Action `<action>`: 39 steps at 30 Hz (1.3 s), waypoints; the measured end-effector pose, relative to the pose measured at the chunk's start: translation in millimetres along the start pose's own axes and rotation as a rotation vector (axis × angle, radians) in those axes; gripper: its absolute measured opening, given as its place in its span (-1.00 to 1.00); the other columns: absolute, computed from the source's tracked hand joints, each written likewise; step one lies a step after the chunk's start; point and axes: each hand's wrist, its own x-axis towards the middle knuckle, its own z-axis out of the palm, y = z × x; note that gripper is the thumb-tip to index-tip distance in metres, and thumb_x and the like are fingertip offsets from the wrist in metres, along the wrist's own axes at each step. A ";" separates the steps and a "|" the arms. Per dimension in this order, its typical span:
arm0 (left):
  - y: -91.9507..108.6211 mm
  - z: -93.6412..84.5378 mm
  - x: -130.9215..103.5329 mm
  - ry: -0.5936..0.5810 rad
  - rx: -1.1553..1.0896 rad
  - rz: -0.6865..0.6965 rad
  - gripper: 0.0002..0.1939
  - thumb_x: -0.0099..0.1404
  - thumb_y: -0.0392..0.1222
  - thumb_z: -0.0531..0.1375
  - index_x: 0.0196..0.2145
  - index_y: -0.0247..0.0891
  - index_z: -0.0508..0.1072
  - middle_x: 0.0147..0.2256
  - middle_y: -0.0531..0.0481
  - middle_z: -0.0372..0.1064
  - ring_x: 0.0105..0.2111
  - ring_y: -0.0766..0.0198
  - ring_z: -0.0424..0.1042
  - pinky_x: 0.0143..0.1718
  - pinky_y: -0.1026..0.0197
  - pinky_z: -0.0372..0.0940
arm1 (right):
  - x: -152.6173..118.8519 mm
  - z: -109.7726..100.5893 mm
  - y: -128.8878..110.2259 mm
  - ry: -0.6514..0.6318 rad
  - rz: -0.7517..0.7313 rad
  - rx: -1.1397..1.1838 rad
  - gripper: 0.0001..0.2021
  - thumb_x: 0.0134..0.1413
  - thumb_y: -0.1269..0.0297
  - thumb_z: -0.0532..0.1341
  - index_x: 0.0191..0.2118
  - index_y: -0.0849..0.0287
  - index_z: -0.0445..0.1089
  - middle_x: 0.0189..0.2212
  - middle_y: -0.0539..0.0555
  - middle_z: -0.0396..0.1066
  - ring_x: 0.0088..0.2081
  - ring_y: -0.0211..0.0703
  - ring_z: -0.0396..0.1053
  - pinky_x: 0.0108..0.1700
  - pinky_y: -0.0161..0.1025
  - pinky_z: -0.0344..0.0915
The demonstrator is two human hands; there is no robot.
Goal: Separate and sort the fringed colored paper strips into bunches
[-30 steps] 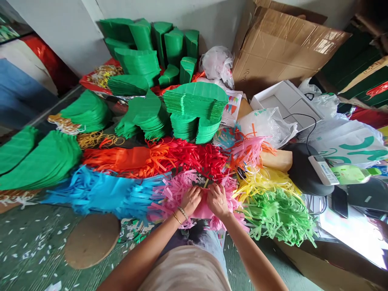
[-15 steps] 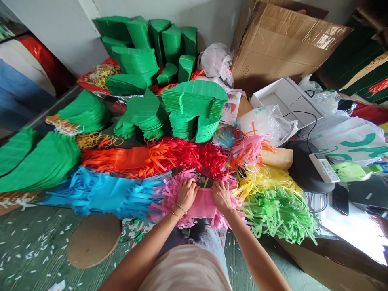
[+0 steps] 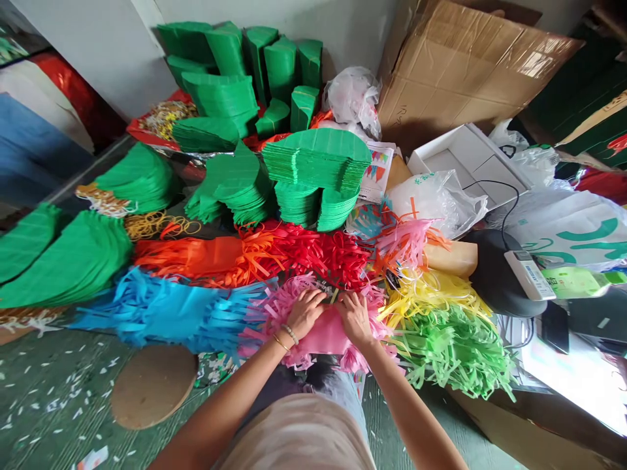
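A pile of pink fringed sheets (image 3: 323, 337) lies at the table's near edge, strips spreading at both ends. My left hand (image 3: 304, 313), with a beaded bracelet and a bangle at the wrist, has its fingers bent over the far edge of the pink sheets. Close to it on the right, my right hand (image 3: 353, 318) grips that same edge. The fingertips are partly hidden. Blue fringed sheets (image 3: 179, 313) touch the pink pile on the left. Red fringe (image 3: 318, 254) lies just beyond my hands, and yellow fringe (image 3: 441, 290) is to the right.
Green stacked sheets (image 3: 318, 160) stand at the back and left. Orange fringe (image 3: 196, 256) and light green fringe (image 3: 455, 352) flank the middle. At right are a black rounded device (image 3: 482, 277), a white box (image 3: 465, 156) and a cardboard box (image 3: 455, 72). A round stool (image 3: 153, 385) stands below.
Both hands have moved closer together along the far edge of the pink sheets. The view has shifted slightly; the surrounding piles stay put.
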 end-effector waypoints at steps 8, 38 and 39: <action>8.7 1.9 5.3 0.045 -0.045 -0.039 -0.83 0.23 -0.29 0.22 -0.26 -0.14 0.60 -0.02 -0.09 0.45 0.05 0.02 0.30 0.08 -0.14 0.21 | -1.4 18.2 -2.3 0.030 -0.206 0.022 -0.76 0.26 0.49 0.09 -0.16 0.15 0.50 -0.05 0.14 0.44 0.05 -0.03 0.20 0.11 -0.03 0.08; 0.9 -4.8 9.1 0.096 -0.038 -0.234 -0.80 0.13 -0.38 0.23 -0.42 -0.09 0.60 -0.03 -0.04 0.41 -0.01 0.00 0.33 0.01 -0.12 0.22 | 13.3 6.8 10.4 -0.013 0.194 0.085 -0.83 0.11 0.46 0.20 -0.33 0.08 0.53 -0.29 0.04 0.44 -0.19 -0.08 0.25 -0.13 -0.15 0.11; 2.5 -3.6 7.0 0.094 -0.028 -0.211 -0.78 0.15 -0.38 0.21 -0.40 -0.08 0.61 -0.02 -0.04 0.41 -0.01 0.00 0.32 0.01 -0.12 0.22 | 9.3 7.8 8.2 -0.003 0.145 0.074 -0.81 0.13 0.48 0.19 -0.30 0.08 0.53 -0.29 0.05 0.44 -0.17 -0.07 0.25 -0.10 -0.14 0.11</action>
